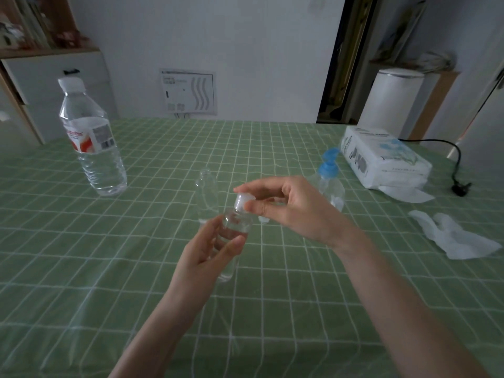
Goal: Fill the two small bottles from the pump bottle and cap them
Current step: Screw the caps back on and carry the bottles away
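Left of the pump bottle (328,171), the left grip (201,257) is curling around 1 small bottle (236,225) while the right grip (294,208) is pinching its white cap (242,201); the other small bottle (206,192) is standing uncapped farther left.

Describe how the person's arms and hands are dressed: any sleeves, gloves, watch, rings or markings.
The left hand and right hand wear no gloves. The arms behind them are bare as far as the frame's lower edge, with no sleeve in view. No watch, bracelet or ring shows, and no markings are visible.
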Available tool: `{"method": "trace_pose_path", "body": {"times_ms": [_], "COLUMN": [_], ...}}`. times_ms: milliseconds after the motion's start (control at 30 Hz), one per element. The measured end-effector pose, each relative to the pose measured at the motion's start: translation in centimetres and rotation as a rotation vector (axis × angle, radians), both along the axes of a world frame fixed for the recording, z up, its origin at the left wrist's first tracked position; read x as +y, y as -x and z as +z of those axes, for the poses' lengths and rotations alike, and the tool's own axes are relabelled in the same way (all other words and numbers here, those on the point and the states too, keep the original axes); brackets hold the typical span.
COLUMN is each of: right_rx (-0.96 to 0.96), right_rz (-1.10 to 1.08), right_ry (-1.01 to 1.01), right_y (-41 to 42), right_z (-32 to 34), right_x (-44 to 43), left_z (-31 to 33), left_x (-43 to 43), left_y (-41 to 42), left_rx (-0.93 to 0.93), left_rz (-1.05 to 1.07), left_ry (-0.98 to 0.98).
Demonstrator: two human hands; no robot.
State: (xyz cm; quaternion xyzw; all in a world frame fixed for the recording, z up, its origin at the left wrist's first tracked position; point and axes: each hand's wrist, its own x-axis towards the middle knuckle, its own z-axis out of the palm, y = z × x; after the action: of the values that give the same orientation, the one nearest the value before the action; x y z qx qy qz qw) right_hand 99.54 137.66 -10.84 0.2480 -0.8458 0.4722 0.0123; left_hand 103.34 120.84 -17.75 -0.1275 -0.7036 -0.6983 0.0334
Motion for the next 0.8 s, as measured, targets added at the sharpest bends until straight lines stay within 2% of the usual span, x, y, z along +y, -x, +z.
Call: {"method": "trace_pose_path", "body": {"times_ms": [100,267,433,533,633,800], "right_rx": [0.047,0.057,0.131,0.094,0.032,0.088], "right_rz": [-0.077,-0.017,-0.111,-0.105,-0.018,-0.087], "right_ry": [-0.075,-0.123,-0.033,-0.015,-0.092,-0.123], "right_y": [0.18,0.13,0.24,0.21,-0.02,-0.07], "right_z": [-0.07,0.02,-0.08,-0.09,-0.06,-0.23], "right_x": [-0.11,0.03,0.08,0.17,0.1,-0.09], "left_z": [-0.06,-0.04,-0.13,-0.07,0.05,-0.18], "left_x": [0.18,0.13,0.18,0.2,0.25,0.48], "left_y": [-0.1,-0.26,-0.33,-0.38,-0.4,-0.42], "left_rx": [0.003,0.007,0.012,0.017,0.018,-0.001], "left_rz": [-0.008,-0.011,-0.018,-0.021,-0.029,-0.038], "left_ry": [-0.003,-0.017,-0.014,-0.022,-0.023,-0.002]}}
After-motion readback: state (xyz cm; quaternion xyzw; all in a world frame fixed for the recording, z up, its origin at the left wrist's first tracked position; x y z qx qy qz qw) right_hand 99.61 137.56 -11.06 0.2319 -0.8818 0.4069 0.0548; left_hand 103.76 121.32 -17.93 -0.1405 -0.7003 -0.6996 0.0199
